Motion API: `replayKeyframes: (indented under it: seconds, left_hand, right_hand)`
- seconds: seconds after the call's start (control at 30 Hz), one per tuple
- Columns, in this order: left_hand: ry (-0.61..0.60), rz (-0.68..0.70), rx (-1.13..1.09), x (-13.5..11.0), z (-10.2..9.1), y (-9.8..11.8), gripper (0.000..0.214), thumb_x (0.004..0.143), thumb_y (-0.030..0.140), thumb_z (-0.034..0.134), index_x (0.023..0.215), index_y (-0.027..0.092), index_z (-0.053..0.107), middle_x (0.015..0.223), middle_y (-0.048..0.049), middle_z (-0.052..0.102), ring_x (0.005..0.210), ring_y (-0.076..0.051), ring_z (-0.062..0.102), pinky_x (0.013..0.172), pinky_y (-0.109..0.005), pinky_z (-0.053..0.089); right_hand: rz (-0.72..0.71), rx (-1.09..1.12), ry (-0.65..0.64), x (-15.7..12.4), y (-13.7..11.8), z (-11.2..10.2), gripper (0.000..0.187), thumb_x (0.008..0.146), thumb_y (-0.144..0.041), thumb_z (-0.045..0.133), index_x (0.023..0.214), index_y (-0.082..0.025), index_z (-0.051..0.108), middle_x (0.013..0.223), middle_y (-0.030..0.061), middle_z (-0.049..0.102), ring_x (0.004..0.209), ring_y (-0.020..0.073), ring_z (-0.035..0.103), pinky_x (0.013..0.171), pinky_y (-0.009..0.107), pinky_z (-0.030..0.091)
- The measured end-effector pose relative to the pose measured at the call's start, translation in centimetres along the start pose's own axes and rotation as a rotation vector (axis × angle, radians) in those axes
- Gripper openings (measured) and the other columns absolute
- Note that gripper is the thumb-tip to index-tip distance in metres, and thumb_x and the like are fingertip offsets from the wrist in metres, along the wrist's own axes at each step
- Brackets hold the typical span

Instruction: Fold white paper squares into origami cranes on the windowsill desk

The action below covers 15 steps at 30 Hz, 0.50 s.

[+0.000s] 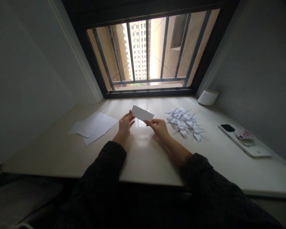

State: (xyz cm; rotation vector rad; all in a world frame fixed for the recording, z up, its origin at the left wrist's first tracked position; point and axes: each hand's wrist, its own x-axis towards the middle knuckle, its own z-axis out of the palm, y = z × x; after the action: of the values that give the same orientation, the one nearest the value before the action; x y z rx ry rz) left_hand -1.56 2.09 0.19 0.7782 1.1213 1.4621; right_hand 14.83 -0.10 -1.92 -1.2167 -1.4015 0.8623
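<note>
A small white rectangular piece of paper (pixel 143 113) is held up above the pale sill, tilted down to the right. My left hand (pixel 125 125) pinches its left end between thumb and fingers. At its lower right corner, my right hand (pixel 159 126) grips it with the thumb on the near face. Whether the paper is folded I cannot tell. Just right of my right hand lies a pile of folded white paper cranes (pixel 182 120), several of them overlapping. Left of my left hand, loose white paper sheets (pixel 97 125) lie flat in a stack.
On the right of the sill (pixel 143 159) lies a white phone (pixel 250 144) with a cartoon grip on its back. A white cylindrical object (pixel 208 97) stands in the far right corner. Behind rises a dark-framed window (pixel 150 93) with bars outside, between grey walls.
</note>
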Motion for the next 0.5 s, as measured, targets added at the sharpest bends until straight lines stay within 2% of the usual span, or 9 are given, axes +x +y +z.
replayKeyframes:
  seconds: [0.13,0.2,0.37,0.43,0.5]
  left_hand:
    - [-0.043,-0.051,0.034,0.1,-0.1,0.0,0.038,0.062,0.047,0.076,0.088,0.021,0.067,0.107,-0.0065,0.066,0.109,-0.022,0.058,0.089,-0.033,0.043]
    - [-0.062,-0.054,0.089,0.2,-0.2,0.0,0.038,0.060,0.046,0.077,0.085,0.019,0.068,0.101,-0.0077,0.068,0.105,-0.023,0.060,0.087,-0.033,0.044]
    - [-0.113,0.076,0.285,0.3,-0.2,-0.7,0.041,0.059,0.052,0.076,0.077,0.016,0.068,0.079,-0.0089,0.068,0.088,-0.023,0.064,0.073,-0.032,0.046]
    - [-0.096,0.124,0.309,0.3,-0.2,-1.1,0.041,0.059,0.054,0.074,0.075,0.016,0.067,0.075,-0.0077,0.067,0.082,-0.022,0.064,0.067,-0.029,0.045]
    - [-0.049,0.179,0.323,0.4,-0.2,-1.4,0.040,0.060,0.054,0.073,0.071,0.017,0.064,0.072,-0.0062,0.066,0.077,-0.020,0.063,0.062,-0.027,0.043]
  right_hand:
    - [0.032,0.021,0.072,0.4,0.4,-0.3,0.042,0.065,-0.060,0.067,0.057,-0.018,0.068,0.058,0.0025,0.066,0.056,0.0145,0.055,0.059,0.027,0.038]
    - [0.053,0.041,0.125,0.8,1.0,-0.5,0.043,0.064,-0.061,0.067,0.059,-0.018,0.068,0.059,0.0031,0.066,0.056,0.0146,0.055,0.058,0.027,0.038]
    - [0.080,0.124,0.193,2.0,2.6,-1.0,0.048,0.070,-0.063,0.059,0.068,-0.016,0.069,0.067,0.0060,0.068,0.065,0.0172,0.059,0.060,0.027,0.044]
    - [0.089,0.132,0.193,2.2,2.8,-1.1,0.050,0.074,-0.062,0.054,0.077,-0.015,0.071,0.071,0.0070,0.068,0.068,0.0183,0.060,0.059,0.028,0.046]
    - [0.049,0.092,0.227,2.1,2.7,-1.2,0.051,0.077,-0.058,0.052,0.095,-0.014,0.069,0.082,0.0084,0.068,0.072,0.0192,0.061,0.062,0.030,0.048]
